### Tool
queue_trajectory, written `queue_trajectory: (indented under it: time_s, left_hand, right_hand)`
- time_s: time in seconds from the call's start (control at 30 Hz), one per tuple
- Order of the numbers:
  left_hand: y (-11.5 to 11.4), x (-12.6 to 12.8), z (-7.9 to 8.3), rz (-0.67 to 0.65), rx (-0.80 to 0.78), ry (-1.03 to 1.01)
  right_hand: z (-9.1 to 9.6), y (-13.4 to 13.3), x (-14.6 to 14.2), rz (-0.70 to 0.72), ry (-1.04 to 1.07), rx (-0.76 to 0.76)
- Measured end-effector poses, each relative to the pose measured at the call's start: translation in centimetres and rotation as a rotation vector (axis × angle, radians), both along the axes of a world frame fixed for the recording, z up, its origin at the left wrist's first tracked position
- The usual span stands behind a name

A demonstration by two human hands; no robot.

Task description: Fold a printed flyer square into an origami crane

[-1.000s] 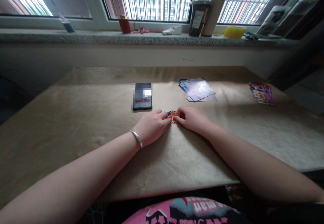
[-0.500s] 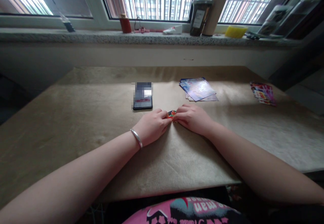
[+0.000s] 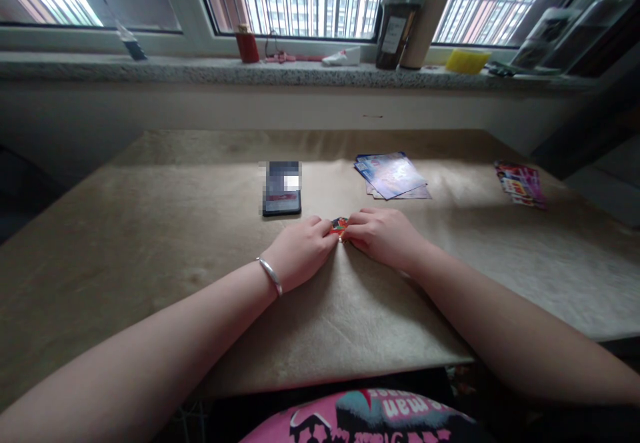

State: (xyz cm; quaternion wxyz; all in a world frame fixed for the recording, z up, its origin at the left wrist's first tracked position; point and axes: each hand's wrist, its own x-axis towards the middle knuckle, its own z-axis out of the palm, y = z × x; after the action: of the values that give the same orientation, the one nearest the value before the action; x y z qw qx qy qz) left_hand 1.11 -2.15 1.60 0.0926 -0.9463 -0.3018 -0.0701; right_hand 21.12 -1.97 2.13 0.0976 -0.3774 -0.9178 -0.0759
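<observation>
A small printed piece of paper (image 3: 339, 227), red, green and dark, lies between my hands at the middle of the table. Most of it is hidden by fingers, so its full shape does not show. My left hand (image 3: 303, 248), with a silver bangle at the wrist, is closed on its left side. On the opposite side the fingers of my right hand (image 3: 384, 236) pinch it, bent down close to the tabletop. Both hands rest low, with only a narrow gap between their fingertips.
Beyond my left hand lies a phone (image 3: 282, 189), partly pixelated. A fanned stack of pale blue and purple sheets (image 3: 395, 175) sits behind my right hand. Several colourful cards (image 3: 521, 184) lie far right. A granite windowsill (image 3: 310, 76) bears a red bottle (image 3: 247, 46) and a dark jar (image 3: 395, 33).
The fingers of my right hand have shifted very slightly on the paper. My left hand stays at its side, and the other things have not moved.
</observation>
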Motion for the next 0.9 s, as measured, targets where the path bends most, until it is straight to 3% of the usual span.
queue_trajectory:
  time_s: [0.67,0.9]
  left_hand:
    - [0.5,-0.8,0.5,0.035,-0.126,-0.033]
    - [0.2,-0.9,0.7,0.027,0.003,0.075]
  right_hand:
    - [1.0,-0.3,1.4,-0.143,-0.107,-0.119]
    - [1.1,0.0,2.1,-0.130,-0.067,-0.150]
